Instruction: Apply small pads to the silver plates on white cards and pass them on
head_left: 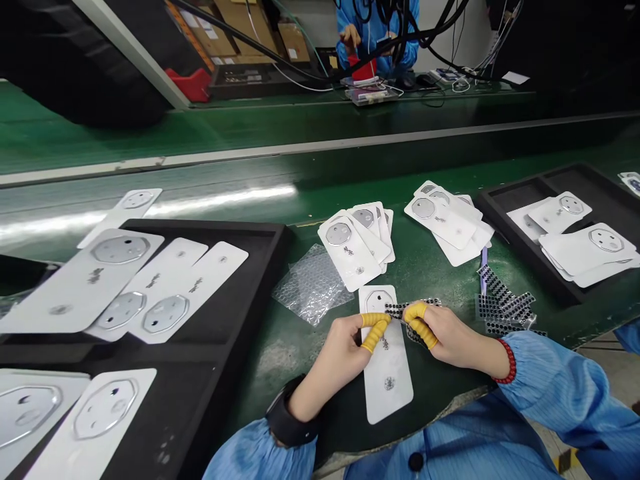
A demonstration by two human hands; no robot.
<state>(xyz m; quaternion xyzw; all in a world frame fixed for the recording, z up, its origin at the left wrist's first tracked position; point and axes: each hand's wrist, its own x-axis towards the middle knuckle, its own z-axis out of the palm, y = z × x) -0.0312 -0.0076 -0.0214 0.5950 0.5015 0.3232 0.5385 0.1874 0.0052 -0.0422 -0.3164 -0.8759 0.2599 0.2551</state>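
A white plate with a round camera cut-out (pixel 387 373) lies flat on the green table in front of me. Over its top end both my hands pinch a small strip of black dotted stickers (pixel 400 309). My left hand (pixel 345 350) wears yellow finger cots on thumb and forefinger and grips the strip's left end. My right hand (pixel 445 333), also in yellow cots and with a red bead bracelet on the wrist, grips the right end. Both hands are closed in a pinch.
Two fans of white plates (pixel 357 243) (pixel 447 220) lie beyond my hands. More sticker strips (pixel 503 303) sit to the right, a bubble-wrap piece (pixel 313 287) to the left. Black trays with plates stand at left (pixel 260 267) and right (pixel 530 260). Another person in blue (pixel 377 33) works across the conveyor.
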